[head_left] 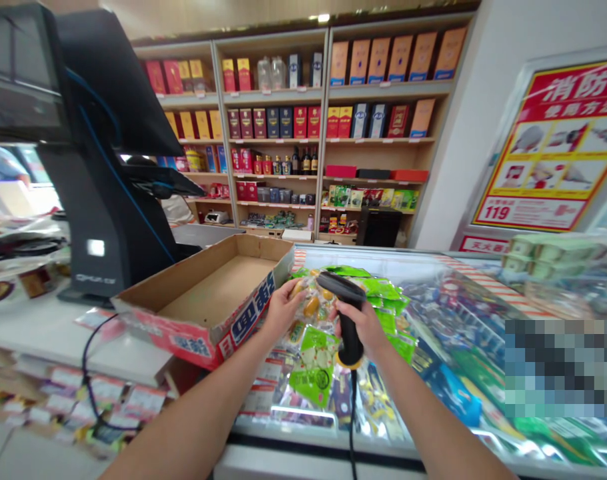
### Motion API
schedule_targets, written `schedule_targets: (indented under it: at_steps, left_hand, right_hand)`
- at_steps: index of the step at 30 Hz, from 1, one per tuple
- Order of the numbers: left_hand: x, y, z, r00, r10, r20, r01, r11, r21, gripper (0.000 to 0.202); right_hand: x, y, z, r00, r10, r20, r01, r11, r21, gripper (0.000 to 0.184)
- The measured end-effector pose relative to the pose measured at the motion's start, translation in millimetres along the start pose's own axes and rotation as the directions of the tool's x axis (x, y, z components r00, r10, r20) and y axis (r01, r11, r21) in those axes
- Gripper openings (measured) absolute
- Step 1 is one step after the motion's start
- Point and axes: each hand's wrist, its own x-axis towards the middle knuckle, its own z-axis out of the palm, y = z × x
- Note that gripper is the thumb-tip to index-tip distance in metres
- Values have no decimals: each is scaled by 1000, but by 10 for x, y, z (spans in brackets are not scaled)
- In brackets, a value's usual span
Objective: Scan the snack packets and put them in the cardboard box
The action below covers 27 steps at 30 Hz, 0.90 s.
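Barcode scanner (351, 340) sits closed inside the right hand (364, 327): the fingers wrap around its black handle, so this grip is clamped on it. The left hand (283, 308) is pressed together on a bunch of clear snack packets (316, 347) with green labels, and it holds them over the glass-top chest freezer (333, 437). The packets are just under the scanner head, touching it or nearly touching; from this view I cannot tell which. The long axis of the scanner stands almost upright, a little tilted, with the head at the top pointing forward and left, toward the packets. Its black cord (352, 427) hangs from the base over the freezer's front edge.

Some things could go wrong here. The cord could catch on this edge and pull the scanner if the right hand moves too far. The smooth plastic could slide from the left hand, and the packets could drop onto the freezer. Shiny wrapping could also make glare and spoil a reading. Beside the left hand, an open cardboard box (248, 320) sits on the white worktop (48, 340), near the freezer.
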Motion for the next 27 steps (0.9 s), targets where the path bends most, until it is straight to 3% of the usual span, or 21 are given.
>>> schedule_targets:
  at_steps: [3, 6, 9, 13, 16, 18, 20, 22, 25, 27]
  left_hand:
    - [-11, 52, 22, 989, 141, -33, -132, 970, 203, 28]
    - [-57, 44, 75, 977, 210, 25, -206, 918, 339, 32]
    - [-143, -7, 146, 953, 226, 199, -295, 836, 463, 40]
    - [-289, 6, 234, 868, 154, 472, -459, 613, 644, 48]
    - [-351, 225, 252, 834, 90, 544, -510, 502, 699, 53]
    - [-314, 493, 204, 826, 92, 557, -516, 523, 679, 50]
    - [-186, 826, 72, 837, 124, 534, -498, 577, 647, 37]
    - [27, 1164, -167, 889, 103, 446, -413, 599, 686, 25]
    - [401, 1524, -706, 936, -94, 339, -244, 520, 819, 16]
    - [578, 1593, -1114, 898, -323, 299, -140, 434, 890, 11]
  right_hand:
    - [66, 13, -67, 997, -7, -82, 15, 995, 102, 25]
    - [129, 24, -127, 988, -15, -150, 37, 989, 140, 26]
    - [158, 16, -144, 979, -20, -201, 58, 981, 186, 25]
    - [147, -21, -119, 978, -6, -209, 55, 972, 230, 25]
    - [134, -40, -104, 978, -6, -208, 55, 972, 230, 26]
    - [132, -43, -100, 978, -10, -207, 59, 971, 232, 26]
    - [133, -40, -97, 980, -11, -200, 60, 969, 239, 25]
    - [135, -34, -97, 982, -11, -189, 58, 967, 246, 25]
    - [137, -21, -102, 985, -7, -174, 49, 970, 240, 26]
    - [139, -13, -107, 986, -7, -165, 46, 971, 234, 26]
